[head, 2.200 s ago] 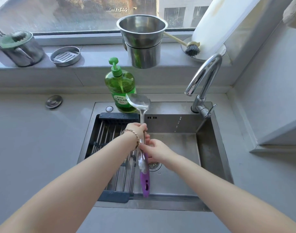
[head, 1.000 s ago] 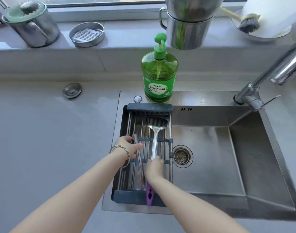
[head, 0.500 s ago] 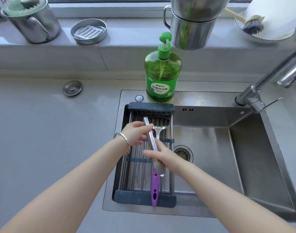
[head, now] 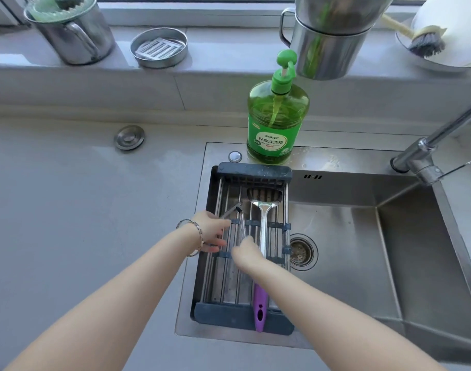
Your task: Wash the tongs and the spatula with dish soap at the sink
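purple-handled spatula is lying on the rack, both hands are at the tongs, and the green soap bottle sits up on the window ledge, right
One slip: the head view shows the green soap bottle standing on the sink rim behind the rack, below the window ledge. The spatula does lie on the rack, with left hand and right hand at the tongs.
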